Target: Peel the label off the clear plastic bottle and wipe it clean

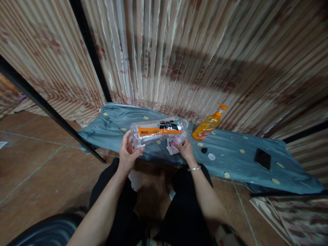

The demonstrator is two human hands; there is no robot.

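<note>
Gripping the base seems wise: this clear, orange-labelled plastic bottle (160, 131) looks light, dentable. Our left hand (127, 152) does so, left of the amber plastic pump bottle (207, 127); our right hand's (186, 150) grasp is unclear.

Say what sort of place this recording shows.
Probably an improvised indoor corner, perhaps at home: a patterned curtain hangs behind a low surface draped in blue-green cloth, above a brown tiled floor.
</note>
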